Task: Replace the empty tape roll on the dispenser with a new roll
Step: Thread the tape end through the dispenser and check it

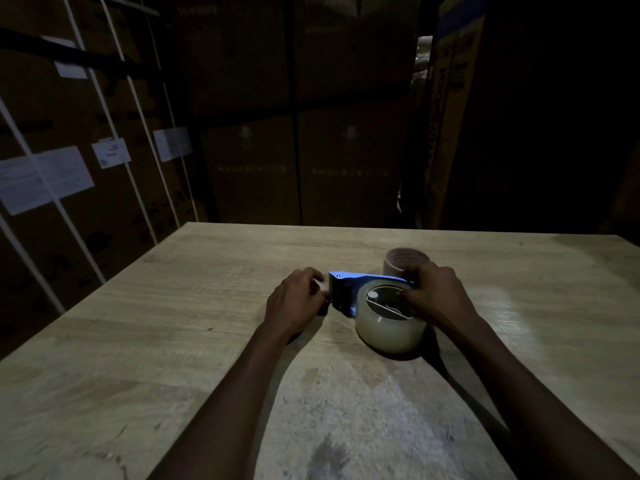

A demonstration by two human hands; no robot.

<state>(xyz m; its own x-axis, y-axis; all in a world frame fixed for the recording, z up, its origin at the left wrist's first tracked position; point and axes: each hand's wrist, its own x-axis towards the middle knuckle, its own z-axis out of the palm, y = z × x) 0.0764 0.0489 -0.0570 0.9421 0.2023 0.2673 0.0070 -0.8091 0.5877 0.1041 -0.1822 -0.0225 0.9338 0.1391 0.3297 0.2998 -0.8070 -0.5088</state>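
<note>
A blue tape dispenser lies on its side in the middle of the wooden table. A full roll of clear tape sits on its hub, standing up from the table. My left hand grips the dispenser's left end, near the blade; that end is mostly hidden by my fingers. My right hand rests on the roll's far right side, fingers on its top face and on the dispenser frame. The empty cardboard core stands upright just behind the dispenser, partly hidden by my right hand.
Tall stacks of cardboard boxes rise behind the table's far edge, some strapped with white bands and carrying paper labels. The room is dim. The tabletop has a worn pale patch near me.
</note>
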